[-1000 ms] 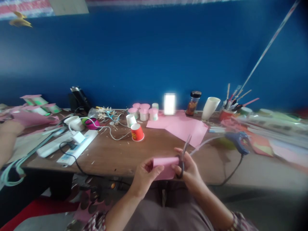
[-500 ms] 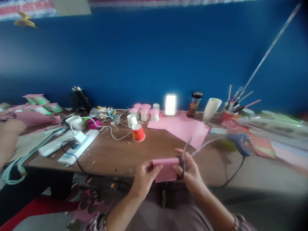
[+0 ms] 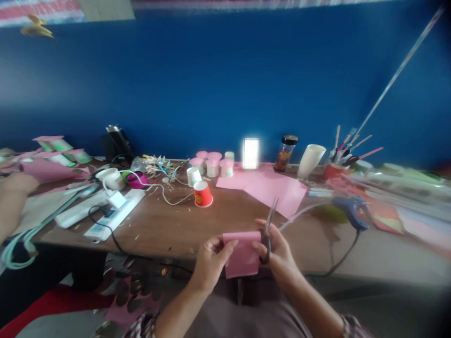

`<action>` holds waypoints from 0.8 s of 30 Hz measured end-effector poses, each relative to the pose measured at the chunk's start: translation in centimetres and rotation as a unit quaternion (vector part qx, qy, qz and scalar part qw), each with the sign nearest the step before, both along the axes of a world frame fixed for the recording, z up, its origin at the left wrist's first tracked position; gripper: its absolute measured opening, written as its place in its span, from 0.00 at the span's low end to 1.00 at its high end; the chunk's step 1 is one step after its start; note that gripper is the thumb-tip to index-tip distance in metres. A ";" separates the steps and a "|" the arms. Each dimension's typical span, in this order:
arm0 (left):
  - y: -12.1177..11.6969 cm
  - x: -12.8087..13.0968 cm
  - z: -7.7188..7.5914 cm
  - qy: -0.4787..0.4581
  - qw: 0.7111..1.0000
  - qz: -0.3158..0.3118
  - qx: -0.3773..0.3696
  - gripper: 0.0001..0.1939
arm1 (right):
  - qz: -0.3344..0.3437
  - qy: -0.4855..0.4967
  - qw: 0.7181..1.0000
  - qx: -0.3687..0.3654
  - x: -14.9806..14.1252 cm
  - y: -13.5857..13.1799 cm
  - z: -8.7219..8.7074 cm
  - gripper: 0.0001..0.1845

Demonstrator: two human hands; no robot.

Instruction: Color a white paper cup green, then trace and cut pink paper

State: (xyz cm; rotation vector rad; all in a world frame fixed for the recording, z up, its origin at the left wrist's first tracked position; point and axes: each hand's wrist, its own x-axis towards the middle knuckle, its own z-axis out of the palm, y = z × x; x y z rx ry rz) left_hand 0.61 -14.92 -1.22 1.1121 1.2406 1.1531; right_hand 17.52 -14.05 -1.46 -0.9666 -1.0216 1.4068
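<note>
A piece of pink paper [image 3: 242,258] is held between both hands at the table's front edge, its top edge level and its lower part hanging down. My left hand [image 3: 211,258] pinches its left side, thumb in front. My right hand [image 3: 280,251] pinches the right side with the thumb and also carries scissors [image 3: 270,220], blades pointing up and away. Beyond the hands stands a red paper cup [image 3: 202,195], upside down. Larger pink sheets [image 3: 268,185] lie farther back.
Several small cups with pink tops [image 3: 213,164] stand near the wall. At right rests a blue glue gun [image 3: 352,211] with its cord over the edge. Power strips [image 3: 116,213] and cables lie at left, beside another person's arm [image 3: 16,197]. A jar [image 3: 286,152] stands behind.
The lower part of the pink paper hangs lower than before, showing more of its face. Both hands keep their grip; the scissors have shifted slightly left.
</note>
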 end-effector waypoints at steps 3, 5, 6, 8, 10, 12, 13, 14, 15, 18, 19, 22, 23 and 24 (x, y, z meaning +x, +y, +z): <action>-0.1 -0.1 -0.4 0.006 1.000 -0.003 0.001 0.18 | -0.003 -0.002 1.000 0.001 0.1 0.1 0.3 0.32; -0.2 -0.1 -0.4 0.005 1.000 -0.010 0.001 0.18 | -0.002 0.001 1.000 0.002 0.1 0.2 0.5 0.34; -0.2 0.0 -0.4 0.005 1.000 -0.014 0.002 0.18 | 0.001 0.002 1.000 0.003 0.1 0.2 0.6 0.35; -0.4 0.0 -0.3 0.007 1.000 -0.020 0.002 0.18 | 0.005 0.001 1.000 0.005 0.0 0.2 0.7 0.36; -0.5 0.2 -0.2 0.011 1.000 -0.025 0.003 0.17 | 0.004 -0.004 1.000 0.006 -0.1 0.2 0.8 0.35; -0.6 0.3 -0.1 0.009 1.000 -0.028 0.001 0.17 | -0.003 -0.009 1.000 0.002 -0.2 0.1 0.9 0.34; -0.6 0.3 -0.1 0.008 1.000 -0.028 0.000 0.17 | -0.006 -0.010 1.000 0.000 -0.3 0.0 0.9 0.34; -0.6 0.4 -0.1 0.007 1.000 -0.028 0.001 0.17 | -0.009 -0.011 1.000 -0.001 -0.3 0.0 0.9 0.34; -0.7 0.4 0.0 0.004 1.000 -0.028 0.003 0.17 | -0.010 -0.010 1.000 -0.001 -0.4 0.0 0.9 0.33; -0.7 0.5 0.1 -0.011 0.999 -0.035 0.006 0.16 | -0.006 -0.008 1.000 0.001 -0.4 -0.1 0.9 0.33; -0.7 0.6 0.2 -0.016 0.999 -0.039 0.007 0.16 | -0.005 -0.009 1.000 0.002 -0.4 -0.1 0.9 0.33; -0.6 0.6 0.4 -0.017 0.999 -0.038 0.019 0.17 | -0.006 -0.015 1.000 0.007 -0.3 -0.1 0.8 0.33; -0.6 0.7 0.5 -0.016 0.999 -0.036 0.023 0.16 | -0.006 -0.018 1.000 0.009 -0.3 -0.1 0.8 0.33; -0.6 0.7 0.5 -0.017 0.999 -0.032 0.023 0.16 | -0.007 -0.020 1.000 0.012 -0.3 -0.1 0.8 0.32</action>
